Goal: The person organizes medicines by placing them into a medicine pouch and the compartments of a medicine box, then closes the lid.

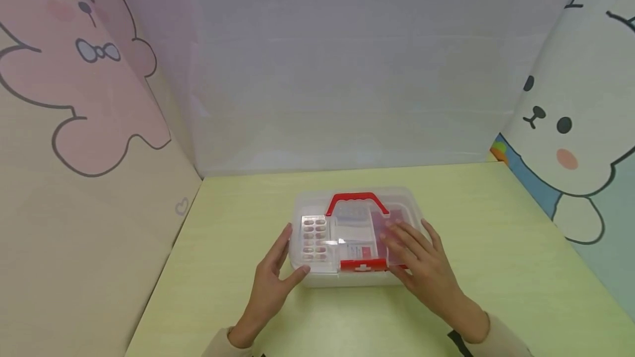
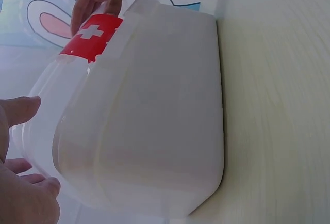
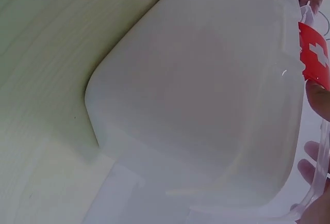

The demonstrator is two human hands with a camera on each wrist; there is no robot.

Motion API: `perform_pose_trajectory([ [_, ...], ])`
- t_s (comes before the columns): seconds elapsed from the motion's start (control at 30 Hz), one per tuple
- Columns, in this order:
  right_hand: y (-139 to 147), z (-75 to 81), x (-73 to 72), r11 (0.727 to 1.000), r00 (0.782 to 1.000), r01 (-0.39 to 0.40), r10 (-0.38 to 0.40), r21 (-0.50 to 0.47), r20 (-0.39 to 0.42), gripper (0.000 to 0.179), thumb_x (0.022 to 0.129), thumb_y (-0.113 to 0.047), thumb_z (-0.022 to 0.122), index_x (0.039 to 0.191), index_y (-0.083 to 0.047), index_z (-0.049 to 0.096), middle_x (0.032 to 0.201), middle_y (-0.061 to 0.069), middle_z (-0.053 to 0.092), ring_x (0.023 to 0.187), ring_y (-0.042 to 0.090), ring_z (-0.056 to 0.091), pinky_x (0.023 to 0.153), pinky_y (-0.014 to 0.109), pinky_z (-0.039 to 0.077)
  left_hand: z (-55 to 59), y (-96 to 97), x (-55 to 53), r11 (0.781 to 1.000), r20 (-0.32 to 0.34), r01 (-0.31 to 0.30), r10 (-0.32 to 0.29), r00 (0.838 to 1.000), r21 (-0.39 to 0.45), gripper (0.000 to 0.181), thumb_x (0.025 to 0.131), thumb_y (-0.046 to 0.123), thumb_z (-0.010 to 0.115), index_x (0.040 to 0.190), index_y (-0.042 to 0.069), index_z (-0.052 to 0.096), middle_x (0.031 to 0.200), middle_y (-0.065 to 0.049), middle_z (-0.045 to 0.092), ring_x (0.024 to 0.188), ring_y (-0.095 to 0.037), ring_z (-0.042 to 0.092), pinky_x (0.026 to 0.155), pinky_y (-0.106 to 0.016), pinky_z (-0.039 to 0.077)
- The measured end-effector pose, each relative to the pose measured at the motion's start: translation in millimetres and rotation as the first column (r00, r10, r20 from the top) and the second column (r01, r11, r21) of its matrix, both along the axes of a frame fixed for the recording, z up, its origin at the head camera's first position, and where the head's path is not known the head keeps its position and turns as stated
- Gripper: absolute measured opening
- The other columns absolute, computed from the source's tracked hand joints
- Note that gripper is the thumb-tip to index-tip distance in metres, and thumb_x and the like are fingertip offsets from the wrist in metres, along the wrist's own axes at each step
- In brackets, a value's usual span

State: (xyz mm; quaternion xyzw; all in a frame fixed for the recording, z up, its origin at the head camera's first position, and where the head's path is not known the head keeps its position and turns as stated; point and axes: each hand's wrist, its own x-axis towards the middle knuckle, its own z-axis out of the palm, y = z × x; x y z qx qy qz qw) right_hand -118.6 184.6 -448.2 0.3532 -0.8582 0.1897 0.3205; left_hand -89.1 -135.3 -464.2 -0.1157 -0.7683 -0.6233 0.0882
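Note:
A translucent plastic first-aid box [image 1: 322,280] stands on the table, with a red carrying handle [image 1: 354,196] folded onto its lid. At its front edge sits a red latch [image 1: 364,265] with a white cross. My left hand [image 1: 273,280] touches the box's left side, thumb at the front corner and fingers extended along the edge. My right hand [image 1: 421,269] rests spread on the right part of the lid, its thumb low beside the latch. A blister pack of capsules [image 1: 315,238] and a pink patch [image 1: 394,225] show through the clear lid; the right fingers partly cover the pink patch.
The pale yellow-green table [image 1: 238,203] extends around the box on all sides. Behind it rises a plain whitish wall covering [image 1: 347,98]. Side panels carry a pink cartoon animal [image 1: 99,87] on the left and a white one [image 1: 585,114] on the right.

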Motion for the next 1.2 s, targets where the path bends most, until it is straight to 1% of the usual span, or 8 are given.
perform_pose_trajectory([
  [0.27, 3, 0.8, -1.5, 0.999, 0.999, -0.030, 0.031, 0.018, -0.022, 0.057, 0.101, -0.054, 0.034, 0.127, -0.013, 0.065, 0.138, 0.011, 0.058, 0.129, 0.033, 0.048, 0.123, 0.049, 0.010, -0.1, 0.1, 1.5, 1.000, -0.021, 0.008, -0.007, 1.000, 0.016, 0.082, 0.085, 0.011, 0.076, 0.153, 0.014, 0.032, 0.160, -0.007, 0.031, 0.145, -0.003, 0.031, 0.111, -0.014, 0.026],
  [0.43, 4, 2.1, -2.4, 0.998, 0.998, -0.043, 0.044, 0.044, -0.041, 0.055, 0.101, -0.052, 0.033, 0.122, -0.015, 0.068, 0.135, 0.011, 0.061, 0.127, 0.032, 0.051, 0.124, 0.043, 0.011, 0.2, 0.3, 1.6, 1.000, -0.025, -0.001, 0.001, 1.000, 0.013, 0.080, 0.085, 0.011, 0.076, 0.153, 0.014, 0.033, 0.160, -0.008, 0.032, 0.145, -0.006, 0.031, 0.111, -0.014, 0.027],
  [0.63, 4, 4.3, -2.5, 0.999, 0.999, -0.023, 0.024, 0.042, -0.039, 0.054, 0.099, -0.056, 0.036, 0.121, -0.019, 0.068, 0.134, 0.007, 0.062, 0.126, 0.027, 0.052, 0.117, 0.050, 0.028, 2.1, 0.9, 0.1, 1.000, -0.027, -0.015, 0.015, 1.000, 0.003, 0.078, 0.086, 0.012, 0.075, 0.152, 0.016, 0.035, 0.160, -0.007, 0.033, 0.146, -0.010, 0.031, 0.111, -0.014, 0.027],
  [0.77, 3, 2.2, -2.0, 0.999, 0.997, -0.046, 0.047, 0.021, -0.065, 0.053, 0.100, -0.055, 0.036, 0.122, -0.018, 0.068, 0.133, 0.008, 0.063, 0.124, 0.029, 0.054, 0.111, 0.053, 0.033, 0.2, 1.7, 1.1, 1.000, -0.005, -0.023, 0.023, 1.000, -0.004, 0.078, 0.086, 0.015, 0.075, 0.152, 0.016, 0.035, 0.160, -0.006, 0.033, 0.146, -0.015, 0.030, 0.111, -0.014, 0.027],
  [0.8, 3, 1.2, -1.4, 0.999, 0.997, -0.050, 0.051, 0.021, -0.061, 0.053, 0.100, -0.055, 0.036, 0.122, -0.018, 0.068, 0.134, 0.007, 0.063, 0.125, 0.029, 0.054, 0.113, 0.052, 0.032, -0.6, 1.9, 1.5, 1.000, 0.003, -0.026, 0.026, 1.000, -0.006, 0.078, 0.086, 0.016, 0.075, 0.152, 0.017, 0.035, 0.160, -0.006, 0.033, 0.146, -0.017, 0.030, 0.110, -0.014, 0.027],
  [0.9, 4, -2.1, 0.0, 0.998, 0.997, -0.065, 0.066, 0.024, -0.039, 0.053, 0.099, -0.054, 0.037, 0.123, -0.018, 0.067, 0.135, 0.008, 0.062, 0.126, 0.029, 0.053, 0.117, 0.049, 0.027, -3.3, 2.1, 2.6, 1.000, 0.013, -0.027, 0.027, 1.000, -0.007, 0.077, 0.086, 0.018, 0.075, 0.152, 0.017, 0.035, 0.160, -0.006, 0.033, 0.146, -0.018, 0.030, 0.110, -0.014, 0.027],
  [1.0, 5, -4.7, 2.2, 0.997, 0.998, -0.057, 0.057, 0.044, 0.005, 0.054, 0.098, -0.056, 0.038, 0.124, -0.019, 0.066, 0.136, 0.006, 0.061, 0.129, 0.027, 0.051, 0.123, 0.043, 0.018, -6.0, 1.8, 3.3, 1.000, 0.014, -0.028, 0.028, 1.000, -0.007, 0.076, 0.087, 0.018, 0.075, 0.152, 0.016, 0.035, 0.159, -0.005, 0.034, 0.146, -0.018, 0.031, 0.110, -0.014, 0.027],
  [1.2, 6, -6.5, 3.9, 0.997, 0.997, -0.066, 0.065, 0.044, 0.033, 0.055, 0.097, -0.058, 0.040, 0.123, -0.018, 0.067, 0.136, 0.006, 0.061, 0.130, 0.026, 0.050, 0.124, 0.036, 0.012, -8.3, 2.1, 4.2, 0.999, 0.021, -0.043, 0.043, 0.999, -0.019, 0.077, 0.086, 0.021, 0.076, 0.151, 0.018, 0.037, 0.159, -0.004, 0.035, 0.146, -0.017, 0.032, 0.110, -0.015, 0.028],
])
